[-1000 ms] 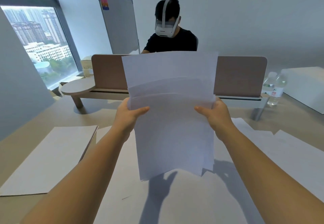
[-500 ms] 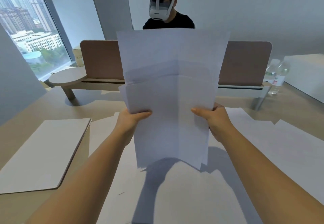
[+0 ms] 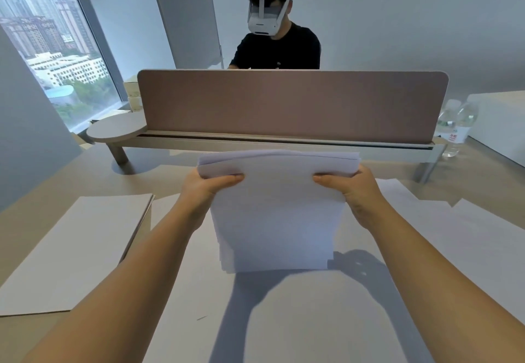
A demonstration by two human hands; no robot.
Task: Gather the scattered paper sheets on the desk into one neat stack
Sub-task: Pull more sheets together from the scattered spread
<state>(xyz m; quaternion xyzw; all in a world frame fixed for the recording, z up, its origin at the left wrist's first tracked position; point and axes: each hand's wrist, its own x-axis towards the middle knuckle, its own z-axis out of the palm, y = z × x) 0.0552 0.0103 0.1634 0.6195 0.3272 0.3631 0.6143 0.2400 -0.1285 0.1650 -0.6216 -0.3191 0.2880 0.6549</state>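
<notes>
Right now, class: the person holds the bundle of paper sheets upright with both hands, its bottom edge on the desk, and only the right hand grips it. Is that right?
Not quite. In the head view both hands grip the bundle of paper sheets: the left hand and the right hand each pinch a top corner. The rest holds: it stands upright with its bottom edge on the desk.
</notes>
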